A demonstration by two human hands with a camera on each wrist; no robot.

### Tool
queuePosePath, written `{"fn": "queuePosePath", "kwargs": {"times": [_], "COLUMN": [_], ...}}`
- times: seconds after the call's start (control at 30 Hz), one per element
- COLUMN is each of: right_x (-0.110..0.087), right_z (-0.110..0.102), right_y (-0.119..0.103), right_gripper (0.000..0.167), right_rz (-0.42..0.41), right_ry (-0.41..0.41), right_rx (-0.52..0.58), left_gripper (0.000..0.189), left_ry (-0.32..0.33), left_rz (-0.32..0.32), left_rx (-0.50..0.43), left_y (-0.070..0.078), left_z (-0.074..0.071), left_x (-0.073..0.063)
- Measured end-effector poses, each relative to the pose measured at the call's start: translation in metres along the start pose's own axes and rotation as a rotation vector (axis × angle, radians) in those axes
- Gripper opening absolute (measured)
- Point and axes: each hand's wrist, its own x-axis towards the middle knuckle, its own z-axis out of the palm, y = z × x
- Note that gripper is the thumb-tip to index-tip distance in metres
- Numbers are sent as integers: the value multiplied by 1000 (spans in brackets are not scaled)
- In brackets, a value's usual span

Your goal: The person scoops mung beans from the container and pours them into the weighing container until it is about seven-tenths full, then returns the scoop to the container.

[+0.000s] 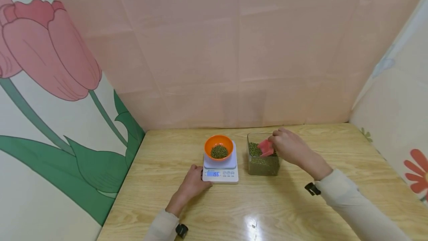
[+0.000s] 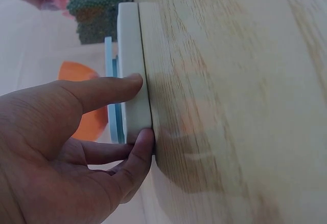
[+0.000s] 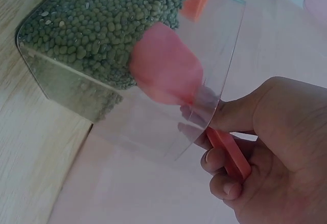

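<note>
A white kitchen scale (image 1: pixel 220 176) with a lit display bears an orange bowl (image 1: pixel 219 139) partly filled with mung beans (image 1: pixel 219 152). My left hand (image 1: pixel 194 182) grips the scale's near left corner, its thumb along the front edge and its other fingers curled at the side (image 2: pixel 76 127). To the right of the scale, my right hand (image 1: pixel 292 150) holds a pink scoop (image 1: pixel 265 148) by its handle over the rim of a clear square container (image 1: pixel 263 170). In the right wrist view, the bowl of the scoop (image 3: pixel 166 63) lies inside the container, against the heap of mung beans (image 3: pixel 97 35).
Scale and container stand side by side on a wood-grain table (image 1: pixel 160 166). Behind them rises a pink covered wall (image 1: pixel 187 47). A wall with a painted tulip (image 1: pixel 50 47) borders the left side, and one with a red flower (image 1: pixel 418 172) the right.
</note>
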Motion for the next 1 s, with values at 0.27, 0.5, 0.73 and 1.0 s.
{"fn": "queuePosePath", "kwargs": {"times": [0.27, 0.5, 0.73, 1.0], "right_x": [3, 4, 6, 8], "right_z": [6, 7, 8, 15], "right_y": [-1, -2, -3, -6], "right_gripper": [18, 15, 15, 18], "right_rz": [-22, 11, 12, 8], "right_ry": [10, -11, -17, -26], "right_rx": [-13, -9, 1, 2], "left_gripper": [51, 52, 53, 53], "left_ry": [-4, -1, -1, -3], "left_rz": [-7, -8, -5, -14], "left_rx": [-19, -22, -25, -25], "left_y": [0, -1, 1, 1], "left_z": [0, 0, -1, 0], "left_x": [0, 0, 0, -1]}}
